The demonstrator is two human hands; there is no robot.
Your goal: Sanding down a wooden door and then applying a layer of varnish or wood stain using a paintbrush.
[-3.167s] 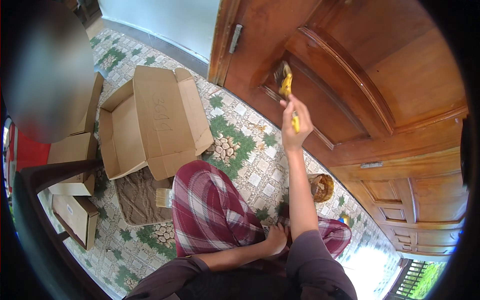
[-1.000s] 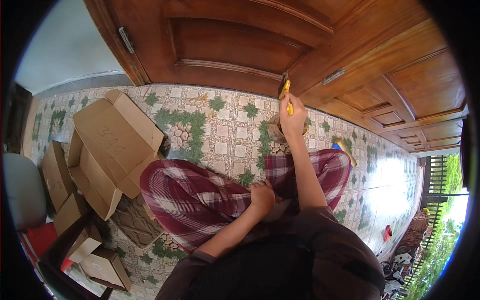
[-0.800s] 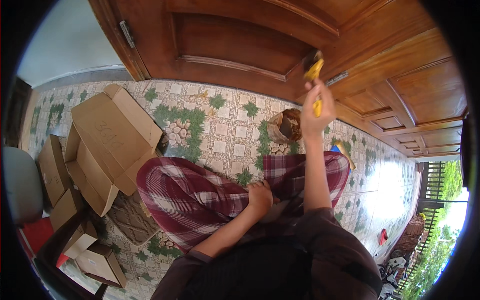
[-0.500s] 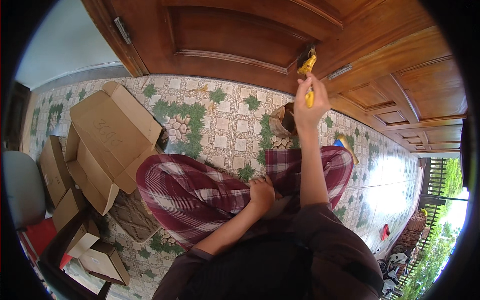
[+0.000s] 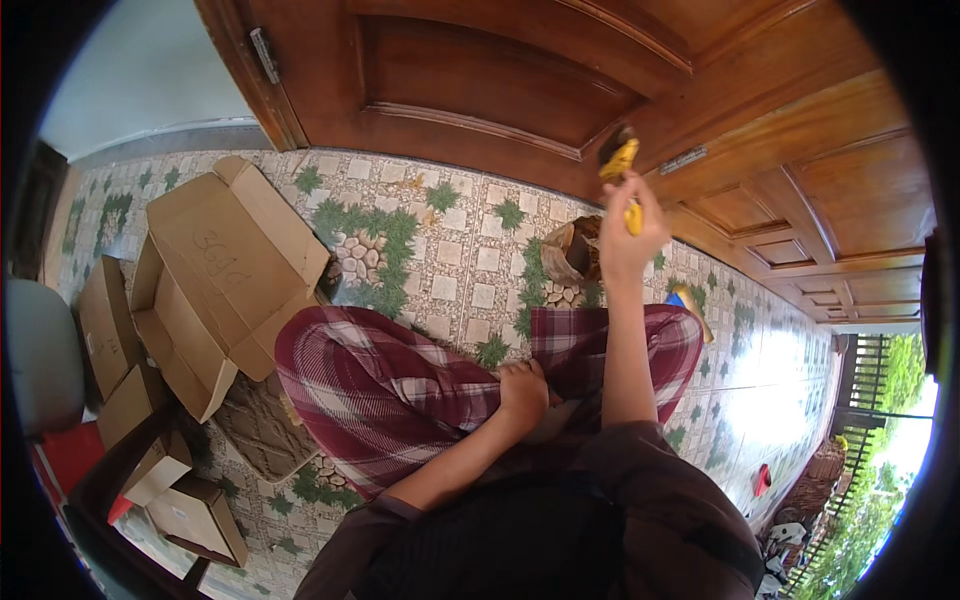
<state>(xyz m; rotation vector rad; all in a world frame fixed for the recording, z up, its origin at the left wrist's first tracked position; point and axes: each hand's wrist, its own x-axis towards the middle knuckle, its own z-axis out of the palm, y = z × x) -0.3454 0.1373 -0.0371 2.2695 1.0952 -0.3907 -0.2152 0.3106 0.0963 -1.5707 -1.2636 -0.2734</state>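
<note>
A yellow-handled paintbrush [image 5: 621,160] with dark bristles is in my right hand [image 5: 637,228], its fingers closed around the handle. The bristle end is at the brown wooden door [image 5: 480,75], beside the lower corner of a recessed panel; whether it touches the wood I cannot tell. Below the door stands a brown, bag-like container [image 5: 562,262], dark inside, close to my right forearm. My left hand [image 5: 524,394] rests in my lap on the plaid trousers [image 5: 400,370], fingers curled; what lies under them is hidden.
Open cardboard boxes [image 5: 235,240] sit on the patterned tile floor [image 5: 470,260] to the left, next to a brown mat [image 5: 262,432]. A chair [image 5: 45,350] is at the far left. A blue and yellow item [image 5: 690,303] lies past my right knee. Another panelled door [image 5: 850,190] continues right.
My right hand has drawn the paintbrush slightly down and toward me along the door, and the view has shifted a little. My left hand stays in my lap.
</note>
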